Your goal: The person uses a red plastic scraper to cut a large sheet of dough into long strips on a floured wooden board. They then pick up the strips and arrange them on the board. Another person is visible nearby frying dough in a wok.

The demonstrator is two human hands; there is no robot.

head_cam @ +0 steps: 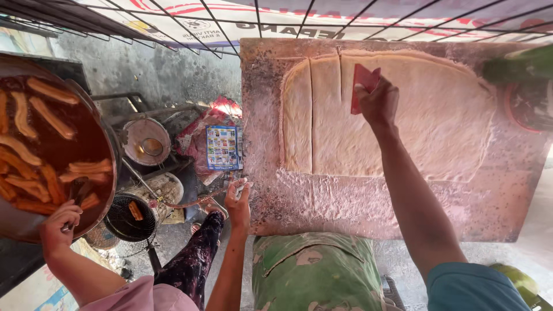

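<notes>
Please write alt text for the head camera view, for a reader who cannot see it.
A right hand holds a red scraper upright on a flat sheet of dough already cut into strips, on a floured board. At left, another person's hand works at a wok of frying sticks; their other hand rests at the board's edge.

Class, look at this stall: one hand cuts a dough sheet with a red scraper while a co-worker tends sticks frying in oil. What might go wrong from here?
1. The right hand guides the red scraper freehand through the dough sheet, so the cut may wander and leave uneven strips.
2. The co-worker's hand is at the rim of the wok of oil, so a splash could burn it.
</notes>
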